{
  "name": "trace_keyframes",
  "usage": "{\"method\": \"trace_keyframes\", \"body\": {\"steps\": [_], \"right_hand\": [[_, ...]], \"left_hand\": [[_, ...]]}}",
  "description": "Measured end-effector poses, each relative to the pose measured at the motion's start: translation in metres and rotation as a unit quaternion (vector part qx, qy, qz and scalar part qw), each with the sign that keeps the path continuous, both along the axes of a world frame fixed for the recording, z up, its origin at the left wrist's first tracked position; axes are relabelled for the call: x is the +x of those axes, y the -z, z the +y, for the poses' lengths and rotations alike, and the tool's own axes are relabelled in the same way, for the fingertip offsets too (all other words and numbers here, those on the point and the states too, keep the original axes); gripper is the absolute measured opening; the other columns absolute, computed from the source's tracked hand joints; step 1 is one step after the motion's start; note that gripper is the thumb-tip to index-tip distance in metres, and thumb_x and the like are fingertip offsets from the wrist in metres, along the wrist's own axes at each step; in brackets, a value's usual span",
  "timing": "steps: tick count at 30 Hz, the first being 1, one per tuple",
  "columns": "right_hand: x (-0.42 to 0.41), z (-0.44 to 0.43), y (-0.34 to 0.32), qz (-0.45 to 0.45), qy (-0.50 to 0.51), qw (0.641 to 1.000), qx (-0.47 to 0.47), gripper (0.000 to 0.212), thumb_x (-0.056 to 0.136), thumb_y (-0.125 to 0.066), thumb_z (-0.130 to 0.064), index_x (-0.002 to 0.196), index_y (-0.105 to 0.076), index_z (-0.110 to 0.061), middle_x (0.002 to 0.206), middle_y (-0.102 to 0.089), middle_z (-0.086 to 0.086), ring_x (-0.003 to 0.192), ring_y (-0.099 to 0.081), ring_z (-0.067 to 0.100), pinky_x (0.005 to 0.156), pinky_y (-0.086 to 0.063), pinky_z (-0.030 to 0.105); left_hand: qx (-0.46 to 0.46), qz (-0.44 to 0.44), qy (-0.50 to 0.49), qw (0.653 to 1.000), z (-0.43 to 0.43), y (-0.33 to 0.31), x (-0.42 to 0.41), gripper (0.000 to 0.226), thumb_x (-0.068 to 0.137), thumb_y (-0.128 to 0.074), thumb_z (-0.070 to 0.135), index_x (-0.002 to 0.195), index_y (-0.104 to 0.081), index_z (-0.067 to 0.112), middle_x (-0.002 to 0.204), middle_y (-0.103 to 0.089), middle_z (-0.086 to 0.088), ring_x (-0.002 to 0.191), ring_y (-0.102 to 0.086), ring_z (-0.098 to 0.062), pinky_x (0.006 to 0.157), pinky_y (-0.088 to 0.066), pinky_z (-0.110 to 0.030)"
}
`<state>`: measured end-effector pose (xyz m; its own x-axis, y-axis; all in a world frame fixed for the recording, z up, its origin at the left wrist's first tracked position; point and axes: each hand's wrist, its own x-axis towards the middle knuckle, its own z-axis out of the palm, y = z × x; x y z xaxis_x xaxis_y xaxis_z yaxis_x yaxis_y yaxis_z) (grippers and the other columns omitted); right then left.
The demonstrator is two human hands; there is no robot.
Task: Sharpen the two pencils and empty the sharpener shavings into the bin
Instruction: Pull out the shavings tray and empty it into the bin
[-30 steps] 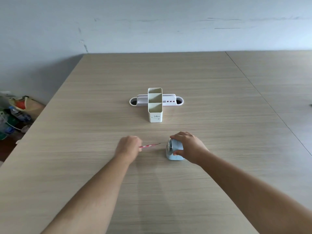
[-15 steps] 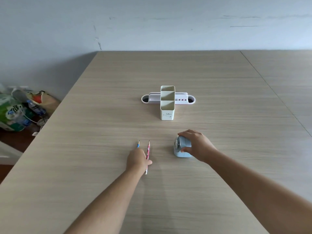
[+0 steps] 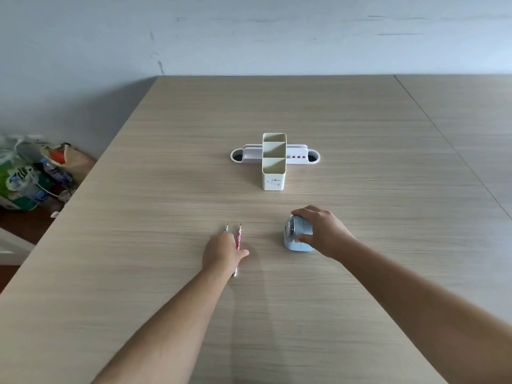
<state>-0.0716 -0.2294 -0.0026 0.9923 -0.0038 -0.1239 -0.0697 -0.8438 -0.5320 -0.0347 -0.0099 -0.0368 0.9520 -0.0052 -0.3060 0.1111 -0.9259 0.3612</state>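
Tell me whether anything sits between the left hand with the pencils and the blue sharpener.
Nothing visible does. The left hand lies over the two pencils, and only bare table separates them from the sharpener, which the right hand grips. The organiser stands farther back, off that line.

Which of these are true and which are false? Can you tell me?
1. The right hand is on the blue sharpener. True.
2. Both pencils stand in the cream holder. False: the pink pencil and blue pencil lie on the table under the left hand.
3. The pencil tips point away from the person. True.
4. The holder's front compartment is full of pens. False: it looks empty.
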Motion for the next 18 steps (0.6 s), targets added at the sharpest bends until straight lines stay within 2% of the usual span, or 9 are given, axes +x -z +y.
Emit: {"method": "trace_keyframes", "body": {"steps": [3,5,7,9,11,13,15,16,18], "right_hand": [[-0.003,0.001,-0.003,0.021,-0.024,0.999,-0.002,0.066,0.078,-0.071,-0.029,0.136,-0.040,-0.022,0.144,-0.043,0.001,0.137,-0.030,0.021,0.112,-0.026,0.034],[-0.005,-0.003,-0.010,-0.004,-0.012,1.000,0.001,0.057,0.084,-0.064,-0.030,0.136,-0.040,-0.023,0.148,-0.039,0.002,0.139,-0.027,0.022,0.114,-0.023,0.036],[-0.005,-0.011,-0.025,-0.071,0.042,0.996,0.017,0.036,0.088,-0.057,-0.018,0.123,-0.054,-0.019,0.138,-0.051,0.005,0.128,-0.044,0.023,0.105,-0.032,0.031],[-0.007,-0.023,-0.041,-0.098,0.129,0.985,0.051,0.026,0.084,-0.049,-0.002,0.101,-0.065,-0.014,0.113,-0.066,0.006,0.104,-0.059,0.026,0.087,-0.042,0.028],[-0.010,-0.037,-0.046,-0.051,0.189,0.977,0.087,0.033,0.077,-0.041,0.005,0.078,-0.069,-0.012,0.086,-0.071,0.007,0.087,-0.065,0.026,0.075,-0.048,0.029],[-0.017,-0.044,-0.035,0.063,0.164,0.978,0.114,0.040,0.075,-0.037,0.008,0.063,-0.067,-0.014,0.071,-0.070,0.006,0.079,-0.068,0.025,0.065,-0.049,0.025],[-0.028,-0.042,-0.013,0.173,0.118,0.970,0.120,0.041,0.077,-0.037,0.006,0.065,-0.069,-0.015,0.079,-0.073,0.010,0.078,-0.068,0.021,0.064,-0.050,0.021],[-0.032,-0.041,-0.002,0.192,0.114,0.968,0.116,0.039,0.078,-0.038,0.004,0.072,-0.072,-0.014,0.088,-0.074,0.011,0.080,-0.068,0.020,0.066,-0.051,0.021],[-0.036,-0.038,0.015,0.162,0.132,0.973,0.095,0.035,0.080,-0.042,-0.001,0.091,-0.073,-0.015,0.101,-0.072,0.007,0.091,-0.065,0.021,0.075,-0.048,0.023]], "left_hand": [[-0.013,-0.058,0.023,0.998,-0.012,-0.021,0.004,0.027,0.079,-0.073,0.040,0.086,-0.069,0.014,0.090,-0.072,-0.002,0.086,-0.067,-0.024,0.071,-0.051,-0.030],[-0.056,-0.075,0.059,0.994,-0.025,-0.037,0.009,0.021,0.079,-0.072,0.038,0.087,-0.067,0.019,0.090,-0.072,0.002,0.086,-0.067,-0.021,0.071,-0.049,-0.029],[-0.092,-0.076,0.117,0.986,-0.039,-0.049,0.012,0.021,0.078,-0.073,0.034,0.092,-0.066,0.019,0.093,-0.070,0.003,0.090,-0.065,-0.019,0.075,-0.049,-0.030],[-0.094,-0.086,0.183,0.975,-0.053,-0.054,0.015,0.033,0.075,-0.075,0.035,0.102,-0.064,0.020,0.102,-0.066,0.004,0.100,-0.062,-0.018,0.085,-0.049,-0.032],[-0.053,-0.085,0.249,0.963,-0.066,-0.053,0.016,0.056,0.070,-0.078,0.043,0.118,-0.056,0.023,0.120,-0.058,0.005,0.116,-0.054,-0.016,0.097,-0.045,-0.037],[0.006,-0.069,0.306,0.950,-0.079,-0.049,0.015,0.076,0.066,-0.080,0.048,0.130,-0.047,0.024,0.133,-0.049,0.005,0.127,-0.045,-0.016,0.101,-0.040,-0.039],[0.046,-0.072,0.342,0.936,-0.092,-0.042,0.012,0.082,0.065,-0.080,0.050,0.134,-0.044,0.024,0.137,-0.047,0.005,0.129,-0.044,-0.018,0.100,-0.037,-0.039],[0.054,-0.080,0.351,0.931,-0.097,-0.040,0.011,0.081,0.065,-0.080,0.048,0.134,-0.044,0.024,0.137,-0.048,0.005,0.128,-0.045,-0.018,0.099,-0.037,-0.038],[0.052,-0.098,0.349,0.931,-0.102,-0.036,0.012,0.073,0.068,-0.081,0.042,0.130,-0.048,0.022,0.132,-0.053,0.004,0.124,-0.050,-0.019,0.096,-0.039,-0.036]]}}
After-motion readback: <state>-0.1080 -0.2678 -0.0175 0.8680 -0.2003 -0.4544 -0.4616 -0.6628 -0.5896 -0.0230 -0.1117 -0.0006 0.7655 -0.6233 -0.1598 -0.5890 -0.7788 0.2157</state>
